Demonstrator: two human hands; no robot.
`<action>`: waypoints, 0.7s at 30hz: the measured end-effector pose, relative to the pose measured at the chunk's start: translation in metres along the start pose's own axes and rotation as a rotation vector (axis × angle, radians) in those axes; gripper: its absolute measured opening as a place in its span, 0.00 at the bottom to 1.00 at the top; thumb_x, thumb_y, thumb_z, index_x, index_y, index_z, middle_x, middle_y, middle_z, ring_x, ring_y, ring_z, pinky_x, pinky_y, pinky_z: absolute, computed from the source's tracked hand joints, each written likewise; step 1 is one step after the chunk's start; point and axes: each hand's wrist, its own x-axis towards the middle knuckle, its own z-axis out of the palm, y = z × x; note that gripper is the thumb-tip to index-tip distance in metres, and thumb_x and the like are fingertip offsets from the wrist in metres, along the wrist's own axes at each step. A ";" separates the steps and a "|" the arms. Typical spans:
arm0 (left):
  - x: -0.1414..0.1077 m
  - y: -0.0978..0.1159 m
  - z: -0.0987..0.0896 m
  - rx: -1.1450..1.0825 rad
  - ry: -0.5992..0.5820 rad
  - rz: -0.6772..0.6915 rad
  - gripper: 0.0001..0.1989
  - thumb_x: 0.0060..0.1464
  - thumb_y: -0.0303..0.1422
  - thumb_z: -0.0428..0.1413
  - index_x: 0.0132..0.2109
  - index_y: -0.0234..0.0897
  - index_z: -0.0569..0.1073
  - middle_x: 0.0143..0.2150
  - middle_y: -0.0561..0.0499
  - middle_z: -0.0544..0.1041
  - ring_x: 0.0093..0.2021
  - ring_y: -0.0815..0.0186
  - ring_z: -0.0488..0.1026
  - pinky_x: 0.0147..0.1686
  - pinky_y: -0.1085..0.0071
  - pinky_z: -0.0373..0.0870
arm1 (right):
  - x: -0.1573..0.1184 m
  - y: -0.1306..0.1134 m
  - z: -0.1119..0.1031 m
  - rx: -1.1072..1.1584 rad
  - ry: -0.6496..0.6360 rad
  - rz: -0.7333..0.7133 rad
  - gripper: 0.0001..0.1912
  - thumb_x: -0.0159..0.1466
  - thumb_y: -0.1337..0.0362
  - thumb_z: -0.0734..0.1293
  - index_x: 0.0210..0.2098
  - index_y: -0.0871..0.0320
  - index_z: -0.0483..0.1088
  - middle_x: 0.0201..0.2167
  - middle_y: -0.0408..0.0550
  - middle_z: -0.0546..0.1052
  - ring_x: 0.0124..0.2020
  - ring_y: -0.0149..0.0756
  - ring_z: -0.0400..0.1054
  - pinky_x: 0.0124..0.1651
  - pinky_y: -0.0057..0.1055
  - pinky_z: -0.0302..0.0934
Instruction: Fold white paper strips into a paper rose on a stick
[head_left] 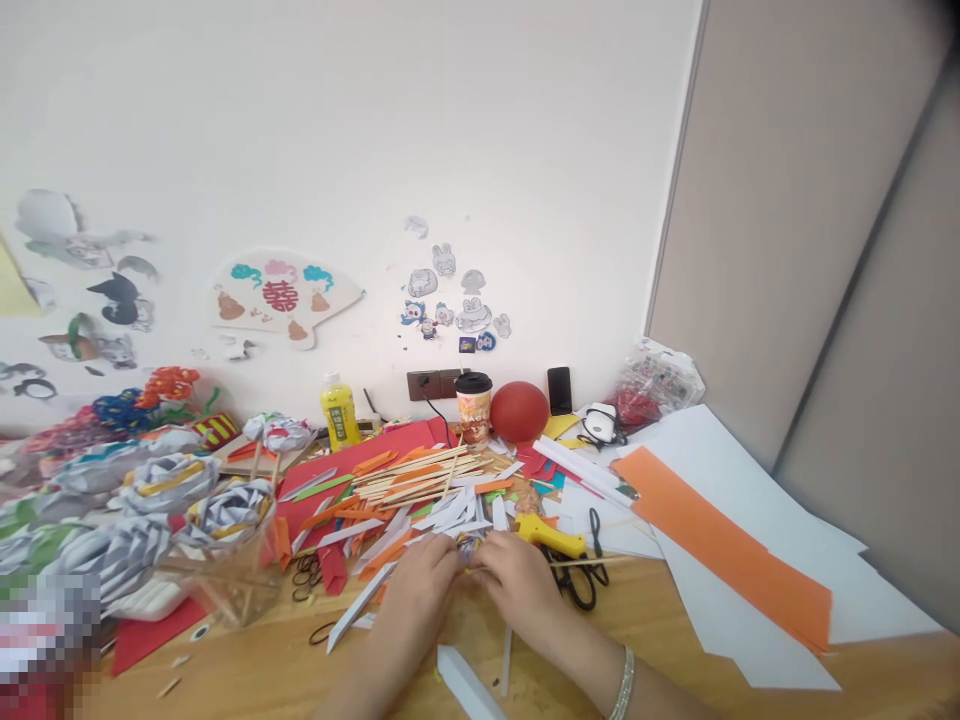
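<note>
Both hands meet over the near middle of the wooden table, closed around a small folded-paper piece (471,544) that is mostly hidden by the fingers. My left hand (429,575) pinches it from the left; my right hand (517,575) closes on it from the right. A thin wooden stick (592,562) runs out to the right from behind my right hand; whether it joins the paper piece cannot be told. Just beyond the fingers lie folded white paper strips (457,510). A yellow glue gun (551,535) rests beside my right hand, near black-handled scissors (581,590).
Wooden sticks (412,475) and coloured strips are heaped on red paper (382,440). Finished-looking paper flowers (165,485) crowd the left. At the back stand a yellow-labelled bottle (341,412), a cup (473,408) and a red balloon (519,411). Orange paper (735,550) lies on white sheets at right.
</note>
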 end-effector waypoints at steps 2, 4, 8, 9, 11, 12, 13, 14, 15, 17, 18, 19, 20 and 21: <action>0.000 -0.007 -0.003 -0.145 -0.026 -0.075 0.02 0.51 0.28 0.52 0.31 0.37 0.68 0.33 0.49 0.70 0.34 0.63 0.68 0.33 0.67 0.66 | 0.001 0.002 -0.002 -0.010 -0.014 -0.055 0.06 0.58 0.72 0.63 0.30 0.55 0.69 0.30 0.41 0.71 0.33 0.31 0.65 0.33 0.25 0.55; -0.002 -0.013 -0.004 -0.287 -0.034 -0.152 0.12 0.44 0.29 0.58 0.39 0.38 0.67 0.40 0.47 0.71 0.42 0.59 0.68 0.40 0.63 0.67 | 0.003 0.003 -0.005 0.028 -0.033 -0.093 0.06 0.59 0.72 0.63 0.31 0.55 0.70 0.30 0.41 0.71 0.34 0.31 0.65 0.34 0.24 0.56; -0.006 -0.018 0.002 -0.455 -0.100 -0.273 0.34 0.40 0.28 0.60 0.55 0.40 0.56 0.53 0.42 0.66 0.51 0.56 0.65 0.48 0.59 0.64 | 0.003 0.005 -0.011 0.138 -0.078 -0.104 0.05 0.59 0.70 0.64 0.31 0.54 0.71 0.30 0.41 0.72 0.35 0.30 0.66 0.36 0.24 0.57; -0.006 -0.017 0.005 -0.481 -0.120 -0.289 0.33 0.41 0.28 0.59 0.55 0.40 0.57 0.53 0.42 0.67 0.51 0.57 0.66 0.48 0.59 0.65 | 0.003 0.005 -0.013 0.162 -0.092 -0.108 0.05 0.58 0.70 0.64 0.31 0.54 0.71 0.30 0.41 0.72 0.35 0.30 0.66 0.37 0.24 0.57; -0.006 -0.015 0.011 -0.504 -0.133 -0.307 0.29 0.43 0.30 0.58 0.53 0.39 0.60 0.50 0.43 0.70 0.48 0.58 0.68 0.46 0.60 0.66 | 0.002 0.005 -0.019 0.205 -0.124 -0.130 0.05 0.58 0.70 0.65 0.32 0.55 0.71 0.31 0.41 0.73 0.35 0.30 0.66 0.38 0.24 0.57; -0.006 -0.015 0.013 -0.498 -0.118 -0.314 0.27 0.43 0.30 0.58 0.52 0.39 0.61 0.49 0.43 0.71 0.47 0.58 0.69 0.46 0.60 0.67 | 0.002 0.005 -0.022 0.224 -0.148 -0.144 0.06 0.58 0.70 0.64 0.33 0.54 0.71 0.31 0.41 0.73 0.35 0.30 0.66 0.38 0.24 0.58; -0.006 -0.015 0.015 -0.485 -0.097 -0.316 0.26 0.43 0.31 0.58 0.51 0.39 0.62 0.48 0.43 0.71 0.47 0.58 0.69 0.45 0.60 0.67 | 0.002 0.004 -0.026 0.242 -0.173 -0.154 0.06 0.58 0.70 0.64 0.33 0.54 0.72 0.31 0.41 0.73 0.34 0.30 0.67 0.37 0.23 0.58; -0.006 -0.015 0.016 -0.470 -0.075 -0.314 0.26 0.43 0.31 0.58 0.51 0.39 0.63 0.48 0.43 0.71 0.47 0.58 0.69 0.45 0.60 0.67 | 0.002 0.004 -0.029 0.257 -0.188 -0.151 0.07 0.59 0.70 0.63 0.33 0.54 0.72 0.30 0.40 0.74 0.33 0.29 0.67 0.36 0.23 0.58; -0.006 -0.015 0.017 -0.457 -0.056 -0.308 0.25 0.43 0.31 0.58 0.51 0.39 0.63 0.48 0.44 0.71 0.47 0.58 0.68 0.45 0.61 0.67 | 0.003 0.005 -0.032 0.265 -0.189 -0.135 0.07 0.59 0.69 0.63 0.34 0.54 0.72 0.30 0.40 0.74 0.32 0.29 0.67 0.35 0.22 0.58; -0.005 -0.014 0.014 -0.444 -0.048 -0.276 0.24 0.44 0.29 0.57 0.50 0.39 0.64 0.48 0.45 0.70 0.47 0.59 0.68 0.45 0.62 0.66 | 0.004 0.005 -0.034 0.245 -0.155 -0.090 0.07 0.60 0.68 0.62 0.35 0.54 0.72 0.30 0.41 0.74 0.32 0.29 0.67 0.34 0.22 0.57; -0.005 -0.013 0.012 -0.439 -0.060 -0.258 0.23 0.44 0.28 0.57 0.50 0.40 0.64 0.47 0.46 0.70 0.47 0.60 0.67 0.45 0.62 0.66 | 0.004 0.006 -0.034 0.214 -0.131 -0.078 0.08 0.61 0.68 0.61 0.35 0.54 0.71 0.30 0.41 0.74 0.32 0.29 0.67 0.33 0.23 0.57; -0.005 -0.012 0.010 -0.431 -0.078 -0.241 0.22 0.44 0.28 0.56 0.49 0.41 0.65 0.46 0.47 0.70 0.46 0.60 0.67 0.45 0.63 0.66 | 0.005 0.007 -0.032 0.171 -0.115 -0.082 0.08 0.60 0.68 0.61 0.35 0.54 0.71 0.30 0.41 0.74 0.32 0.30 0.67 0.33 0.23 0.57; -0.004 -0.010 0.007 -0.419 -0.095 -0.223 0.21 0.45 0.28 0.56 0.49 0.42 0.66 0.46 0.47 0.70 0.46 0.60 0.67 0.45 0.63 0.65 | 0.005 0.008 -0.029 0.121 -0.111 -0.106 0.08 0.60 0.69 0.62 0.35 0.54 0.71 0.29 0.41 0.73 0.32 0.31 0.66 0.33 0.24 0.56; -0.004 -0.009 0.005 -0.408 -0.111 -0.208 0.20 0.45 0.28 0.56 0.48 0.42 0.67 0.45 0.47 0.70 0.46 0.60 0.67 0.45 0.63 0.65 | 0.005 0.009 -0.025 0.071 -0.116 -0.143 0.08 0.59 0.70 0.62 0.35 0.54 0.71 0.28 0.41 0.73 0.32 0.31 0.66 0.33 0.24 0.56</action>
